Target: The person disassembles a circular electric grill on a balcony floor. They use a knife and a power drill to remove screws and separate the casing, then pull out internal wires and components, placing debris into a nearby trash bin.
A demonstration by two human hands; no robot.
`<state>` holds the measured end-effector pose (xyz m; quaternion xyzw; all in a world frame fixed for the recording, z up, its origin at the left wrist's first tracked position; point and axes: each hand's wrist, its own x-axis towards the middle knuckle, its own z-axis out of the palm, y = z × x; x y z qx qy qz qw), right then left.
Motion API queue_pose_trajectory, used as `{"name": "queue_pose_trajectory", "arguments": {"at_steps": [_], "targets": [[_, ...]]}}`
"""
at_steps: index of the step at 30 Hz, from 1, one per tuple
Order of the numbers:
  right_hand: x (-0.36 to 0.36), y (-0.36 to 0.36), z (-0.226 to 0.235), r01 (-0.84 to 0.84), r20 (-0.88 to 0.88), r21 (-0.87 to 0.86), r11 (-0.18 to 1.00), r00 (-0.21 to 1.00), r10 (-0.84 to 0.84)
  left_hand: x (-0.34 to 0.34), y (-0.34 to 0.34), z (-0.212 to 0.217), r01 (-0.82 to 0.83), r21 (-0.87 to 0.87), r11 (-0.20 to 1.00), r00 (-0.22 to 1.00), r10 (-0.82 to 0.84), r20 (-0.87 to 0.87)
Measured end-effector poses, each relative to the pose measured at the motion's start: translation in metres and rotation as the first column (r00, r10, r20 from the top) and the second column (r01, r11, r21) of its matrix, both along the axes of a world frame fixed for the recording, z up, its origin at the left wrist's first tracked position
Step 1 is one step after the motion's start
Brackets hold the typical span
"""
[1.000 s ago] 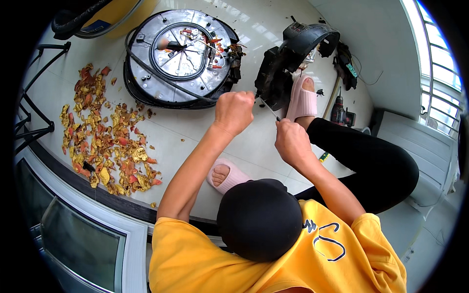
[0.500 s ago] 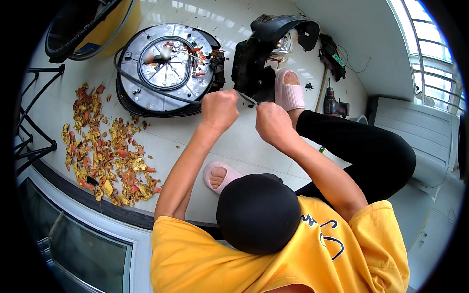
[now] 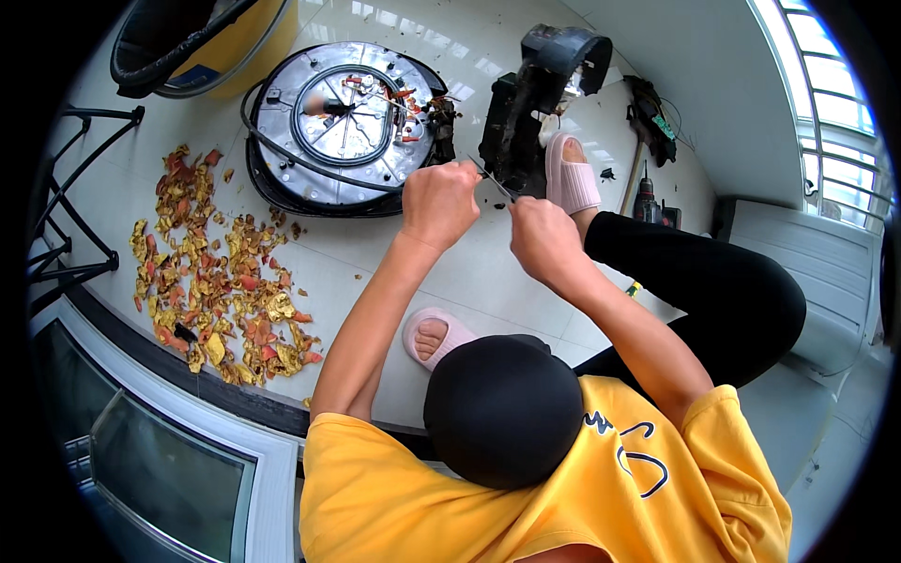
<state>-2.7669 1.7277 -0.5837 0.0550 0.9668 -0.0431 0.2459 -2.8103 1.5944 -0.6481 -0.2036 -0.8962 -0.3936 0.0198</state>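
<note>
My left hand [image 3: 441, 205] is a closed fist, and a black cable [image 3: 324, 174] runs into it from the rim of a round silver-grey appliance base [image 3: 272, 122]. To its right, my right hand [image 3: 544, 236] is closed round a thin metal tool [image 3: 495, 179]. The tool's narrow shaft slants up and left toward my left fist. Whether it touches the cable is hidden by my fingers. Small coloured wire connectors [image 3: 405, 120] and a black block [image 3: 439, 131] lie at the base's right side.
A broken black plastic housing [image 3: 526, 122] stands by my pink slipper [image 3: 572, 183]. Right of it lie a cordless drill [image 3: 646, 202] and a black part with a circuit board [image 3: 652, 122]. Dried peel [image 3: 235, 281] covers the left floor, below a yellow bucket [image 3: 258, 47] and black rack [image 3: 80, 197].
The view has shifted, so most things sit further right. The black housing has tipped and turned beside my foot. Both fists keep their grip, and the metal tool's shaft points more steeply upward.
</note>
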Motion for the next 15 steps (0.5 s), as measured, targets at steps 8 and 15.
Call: {"name": "queue_pose_trajectory", "arguments": {"at_steps": [8,15], "targets": [[-0.010,0.003,-0.010,-0.076,0.008,-0.046,0.996,0.997,0.076,0.007,0.000,-0.001,-0.030,-0.051,0.998,0.999,0.032,0.033],[-0.010,-0.008,-0.022,0.004,-0.018,-0.078,0.997,1.000,-0.005,0.000,0.007,-0.008,-0.074,-0.094,0.993,0.997,0.076,0.023]]}}
